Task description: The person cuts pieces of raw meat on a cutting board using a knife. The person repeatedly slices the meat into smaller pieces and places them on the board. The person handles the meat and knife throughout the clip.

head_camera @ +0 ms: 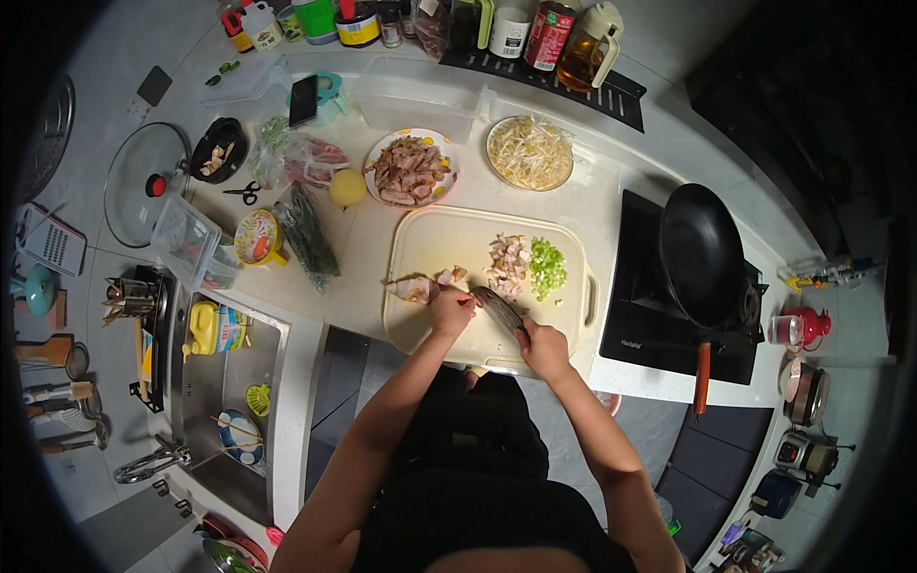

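In my right hand point(546, 349) is the handle of a kitchen knife point(499, 309), its broad dark blade slanting up and left over a cream cutting board point(473, 220). My left hand point(453, 312) has its fingers curled close to the blade's tip; whether they pinch anything is hidden. Just left of that hand lies a larger chunk of pale meat point(411, 289), with small cut pieces point(451, 275) above the knuckles. Beyond the blade sit a heap of diced meat point(508, 259) and a heap of chopped green onion point(548, 266), side by side.
Behind the board stand a plate of sliced cooked meat point(412, 170) and a plate of bean sprouts point(530, 152). To the right, a black wok point(702, 251) rests on the cooktop point(630, 315). A bagged green vegetable point(309, 236), yellow cup point(258, 238) and sink point(279, 372) are left.
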The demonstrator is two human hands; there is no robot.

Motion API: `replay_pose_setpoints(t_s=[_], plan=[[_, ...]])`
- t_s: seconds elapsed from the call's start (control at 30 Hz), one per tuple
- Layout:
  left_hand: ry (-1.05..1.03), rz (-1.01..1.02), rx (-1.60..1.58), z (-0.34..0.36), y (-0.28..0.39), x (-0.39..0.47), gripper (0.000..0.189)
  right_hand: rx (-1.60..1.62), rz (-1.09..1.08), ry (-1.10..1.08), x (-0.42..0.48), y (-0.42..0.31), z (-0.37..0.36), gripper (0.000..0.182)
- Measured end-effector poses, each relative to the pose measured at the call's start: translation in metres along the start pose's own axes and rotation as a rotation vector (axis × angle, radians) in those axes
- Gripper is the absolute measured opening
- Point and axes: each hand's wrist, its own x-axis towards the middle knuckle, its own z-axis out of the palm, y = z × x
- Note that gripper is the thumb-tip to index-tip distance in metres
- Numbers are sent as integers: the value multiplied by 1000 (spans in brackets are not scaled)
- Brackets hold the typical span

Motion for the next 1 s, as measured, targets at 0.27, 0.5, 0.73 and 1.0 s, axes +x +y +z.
replay_pose_setpoints(t_s=[0.27,0.5,0.73,1.0], plan=[[32,-8,50,1,13,-4,9,5,87,60,2,-10,32,19],[92,161,316,11,14,-2,19,269,187,182,0,3,49,27],[353,398,543,19,4,6,17,271,209,274,-8,1,37,19],[347,559,726,-4,35,-5,11,261,272,300,-15,12,10,18]])
